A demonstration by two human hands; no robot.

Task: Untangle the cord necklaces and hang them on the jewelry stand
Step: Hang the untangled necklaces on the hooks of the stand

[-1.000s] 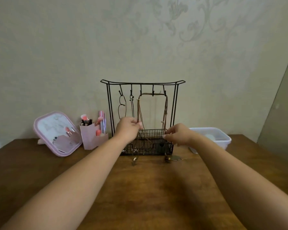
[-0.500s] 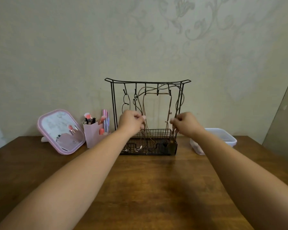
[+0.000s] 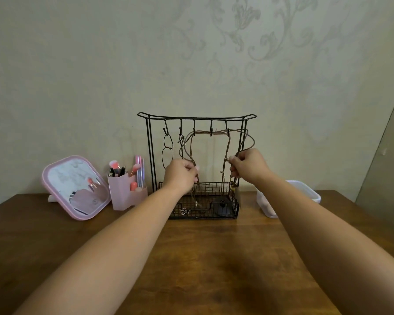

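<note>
Two pink organizers [image 3: 125,192] left of stand [image 3: 197,118]

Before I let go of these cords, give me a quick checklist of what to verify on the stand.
1. Brown cord necklaces draped over the hooks of the jewelry stand: ok.
2. Cords separated from each other: not ok, several strands bunch and cross at the left hand.
3. Right hand grips its cord: ok, fingers pinch it.
4. Each cord seated on its own hook: cannot tell, they overlap along the top.
5. Pendant hanging free: not ok, it hangs against the wire basket's right edge.
6. Stand upright on the table: ok.
</note>
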